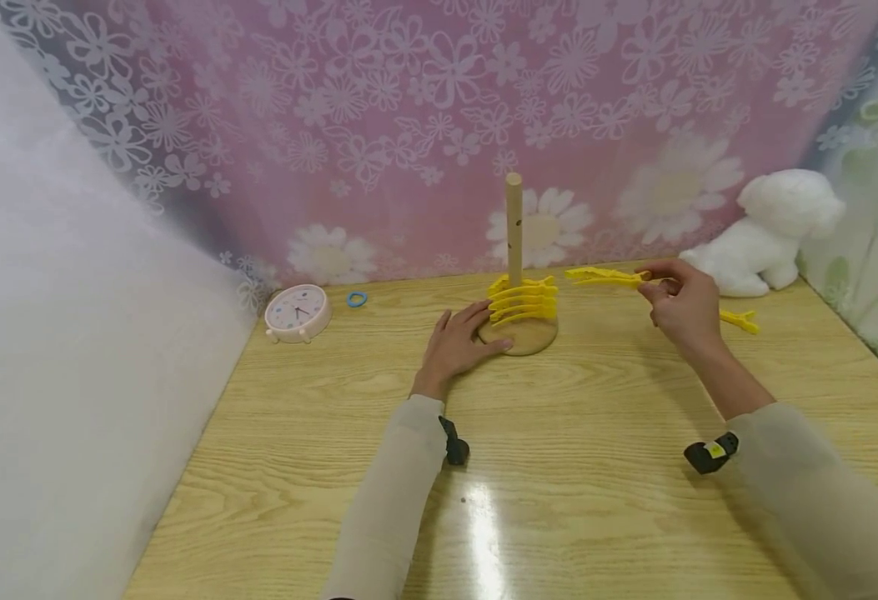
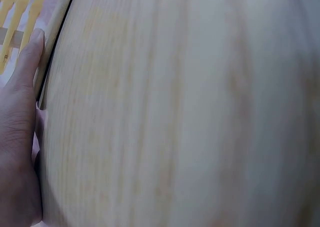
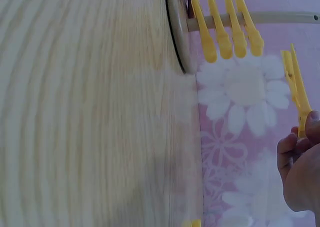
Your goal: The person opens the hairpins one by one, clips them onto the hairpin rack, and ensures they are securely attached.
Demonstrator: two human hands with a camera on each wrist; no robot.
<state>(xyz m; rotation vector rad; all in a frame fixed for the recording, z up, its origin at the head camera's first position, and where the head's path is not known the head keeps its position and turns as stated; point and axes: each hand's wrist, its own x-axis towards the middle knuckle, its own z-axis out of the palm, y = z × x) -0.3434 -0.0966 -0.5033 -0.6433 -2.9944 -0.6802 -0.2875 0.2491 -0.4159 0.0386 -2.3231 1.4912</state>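
A wooden stand with a round base (image 1: 532, 337) and an upright post (image 1: 514, 225) stands near the back of the table. Several yellow hair clips (image 1: 524, 300) are stacked around the lower post, also showing as yellow clips (image 3: 225, 32) in the right wrist view. My left hand (image 1: 457, 343) rests on the left of the base, thumb (image 2: 31, 57) extended over it and fingers spread beside the clips. My right hand (image 1: 682, 304) pinches one end of another yellow hair clip (image 1: 607, 277) in the air right of the stand, its other end pointing left toward the post.
Another yellow hair clip (image 1: 740, 321) lies on the table beyond my right hand, partly hidden. A white plush dog (image 1: 772, 233) sits at the back right. A pink alarm clock (image 1: 298, 312) and a small blue ring (image 1: 357, 299) are at the back left. A flowered curtain (image 1: 408, 125) hangs behind.
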